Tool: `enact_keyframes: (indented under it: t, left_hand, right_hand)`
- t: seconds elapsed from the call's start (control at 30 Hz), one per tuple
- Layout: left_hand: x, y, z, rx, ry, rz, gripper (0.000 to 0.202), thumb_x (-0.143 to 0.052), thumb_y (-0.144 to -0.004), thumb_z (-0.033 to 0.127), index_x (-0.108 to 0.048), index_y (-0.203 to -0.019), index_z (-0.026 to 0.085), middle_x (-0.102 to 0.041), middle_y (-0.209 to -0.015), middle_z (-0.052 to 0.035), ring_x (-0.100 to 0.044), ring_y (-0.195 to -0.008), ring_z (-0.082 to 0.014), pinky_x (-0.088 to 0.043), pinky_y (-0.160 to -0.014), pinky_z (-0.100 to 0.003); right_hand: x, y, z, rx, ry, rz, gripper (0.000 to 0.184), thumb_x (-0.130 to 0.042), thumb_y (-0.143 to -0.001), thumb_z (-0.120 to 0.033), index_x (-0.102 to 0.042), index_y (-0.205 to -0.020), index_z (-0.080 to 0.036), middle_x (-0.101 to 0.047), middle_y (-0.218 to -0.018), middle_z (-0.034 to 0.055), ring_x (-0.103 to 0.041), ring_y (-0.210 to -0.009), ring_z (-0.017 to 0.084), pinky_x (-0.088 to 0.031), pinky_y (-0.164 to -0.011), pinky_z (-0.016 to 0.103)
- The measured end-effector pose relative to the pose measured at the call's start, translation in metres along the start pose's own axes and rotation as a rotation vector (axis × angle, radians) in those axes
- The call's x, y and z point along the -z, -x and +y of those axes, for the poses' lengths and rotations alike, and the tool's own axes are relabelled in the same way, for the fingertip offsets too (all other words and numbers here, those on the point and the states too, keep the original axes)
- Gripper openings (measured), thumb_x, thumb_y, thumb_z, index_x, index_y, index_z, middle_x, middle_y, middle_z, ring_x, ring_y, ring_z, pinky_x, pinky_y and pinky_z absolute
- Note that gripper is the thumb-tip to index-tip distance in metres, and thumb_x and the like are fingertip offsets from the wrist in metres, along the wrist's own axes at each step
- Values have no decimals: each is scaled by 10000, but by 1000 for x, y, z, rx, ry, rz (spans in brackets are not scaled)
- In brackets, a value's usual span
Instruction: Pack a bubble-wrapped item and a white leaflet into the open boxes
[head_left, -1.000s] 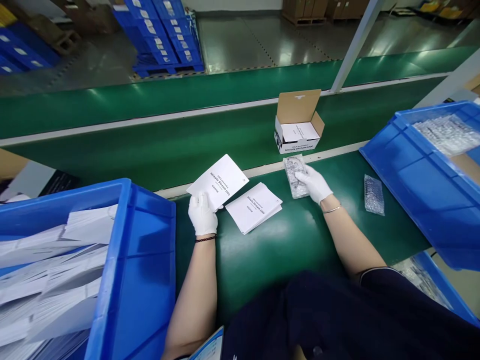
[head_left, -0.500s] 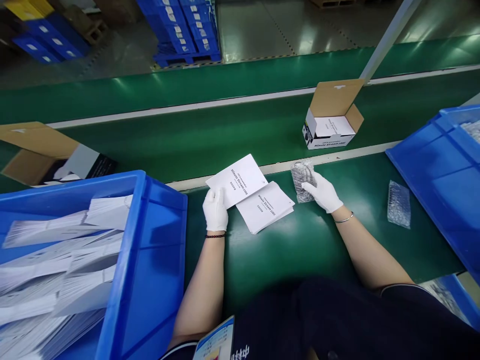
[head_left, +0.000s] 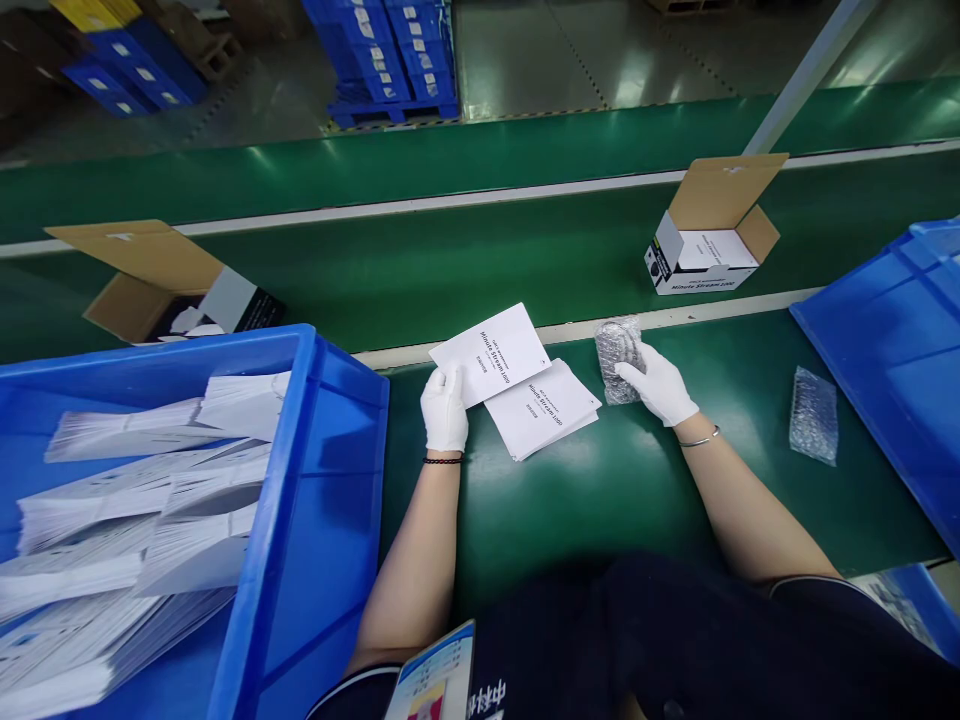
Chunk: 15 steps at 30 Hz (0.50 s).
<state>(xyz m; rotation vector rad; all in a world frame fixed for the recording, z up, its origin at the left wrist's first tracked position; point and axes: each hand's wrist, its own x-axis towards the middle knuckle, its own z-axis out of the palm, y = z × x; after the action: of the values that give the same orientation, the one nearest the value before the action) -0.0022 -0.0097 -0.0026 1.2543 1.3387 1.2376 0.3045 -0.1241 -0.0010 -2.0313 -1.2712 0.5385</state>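
Note:
White gloves cover both hands. My left hand [head_left: 445,408] is closed on the lower left corner of a white printed booklet [head_left: 495,352], marked "Minute Stream 1000". Under its right edge a few matching booklets [head_left: 546,412] lie fanned on the green bench. Farther right, my right hand [head_left: 658,385] grips a bubble-wrapped packet [head_left: 617,360] whose dark contents I cannot make out; it is at the bench's far edge. Another bubble-wrap packet [head_left: 814,415] lies on the bench to the right of that hand.
A blue bin [head_left: 330,480] full of booklet bundles stands at left, another blue bin [head_left: 892,370] at right. Beyond the pale bench edge, the green belt [head_left: 450,260] carries an open carton [head_left: 697,285] with a booklet inside and another open carton [head_left: 247,300] at left.
The cartons on the belt have shifted right relative to the bench. Both hands keep their holds, with the booklet and packet nearly still; the whole view has shifted slightly.

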Motion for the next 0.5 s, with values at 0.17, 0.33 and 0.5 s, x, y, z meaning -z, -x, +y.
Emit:
enact_keyframes:
  t: [0.17,0.33,0.5]
  left_hand:
    - [0,-1,-3,-29,-17,-6,312,-592,-882,419,-716,-966,145,-725,-1046,-100,-655,-996,-231,-533,-925,-349]
    - [1,-1,-3,-34,-41,3,303,-580,-885,416,-710,-932,147,-723,-1016,-97,-650,-988,-228,-527,-924,-347]
    - [1,0,-2,-38,-38,1,319,-581,-885,425,-711,-950,141,-722,-1029,-102,-651,-975,-228,-530,-905,-345]
  right_hand:
    - [0,0,0,-13,4,11,616,-593,-811,-520,-585,-1320,-173,-647,-1288,110,-592,-1182,319,-465,-1012,476]
    - [-2,-1,3,7,4,14,591,-595,-820,-510,-587,-1319,-194,-651,-1287,98,-598,-1177,315,-456,-1025,483]
    - [-1,0,2,1,10,11,624,-581,-818,-527,-580,-1326,-166,-643,-1300,115,-594,-1188,317,-456,-1027,483]
